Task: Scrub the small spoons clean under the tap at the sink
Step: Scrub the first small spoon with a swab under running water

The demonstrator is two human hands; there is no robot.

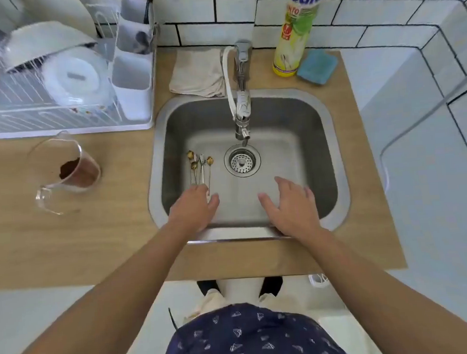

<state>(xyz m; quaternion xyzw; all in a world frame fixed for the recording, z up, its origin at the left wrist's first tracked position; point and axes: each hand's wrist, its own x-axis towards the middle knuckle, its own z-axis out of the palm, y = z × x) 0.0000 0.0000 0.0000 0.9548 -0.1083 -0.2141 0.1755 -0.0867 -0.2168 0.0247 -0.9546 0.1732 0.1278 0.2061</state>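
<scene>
Several small spoons (199, 164) with dirty bowls lie side by side on the left of the steel sink (327, 153) floor, handles pointing toward me. My left hand (194, 208) hovers at the handle ends, fingers relaxed, possibly touching them. My right hand (289, 203) is spread over the sink's front right and holds nothing. The tap (241, 110) hangs above the drain (242, 159); no water is visible. A blue sponge (317, 66) lies at the back right beside a dish soap bottle (299, 25).
A folded cloth (197, 73) lies behind the sink on the left. A white dish rack (59, 78) with bowls and a cutlery holder stands at the back left. A glass jug (69, 171) with brown powder sits on the wooden counter on the left.
</scene>
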